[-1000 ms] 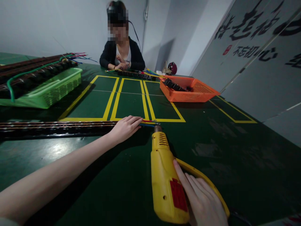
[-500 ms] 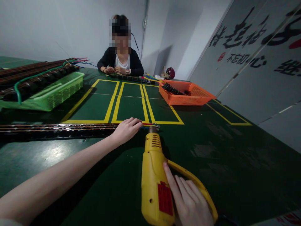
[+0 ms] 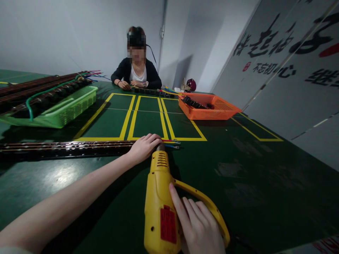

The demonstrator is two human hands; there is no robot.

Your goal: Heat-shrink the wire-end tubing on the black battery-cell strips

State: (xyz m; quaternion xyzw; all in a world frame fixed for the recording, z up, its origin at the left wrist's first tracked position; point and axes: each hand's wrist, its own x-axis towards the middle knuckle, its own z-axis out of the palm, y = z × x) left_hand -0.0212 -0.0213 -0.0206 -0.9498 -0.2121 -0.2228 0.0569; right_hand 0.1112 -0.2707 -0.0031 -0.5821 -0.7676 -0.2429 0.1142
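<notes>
My right hand (image 3: 200, 227) grips a yellow heat gun (image 3: 160, 208) by its handle, nozzle pointing away from me at the wire ends. My left hand (image 3: 144, 146) rests curled on the right end of a long dark cable bundle (image 3: 63, 148) lying across the green table. Short red and blue wire tips (image 3: 171, 143) stick out just past my left fingers. The gun's nozzle sits right beside those fingers, nearly touching them.
A green basket (image 3: 66, 109) with long dark bundles stands at the left. An orange basket (image 3: 212, 107) with black parts stands at the back right. Yellow tape rectangles (image 3: 147, 116) mark the table. Across it a seated person (image 3: 136, 72) handles wires.
The heat gun and my right hand have shifted left, bringing the nozzle from beside the wire tips to right next to my left fingers. My left hand has stayed on the bundle.
</notes>
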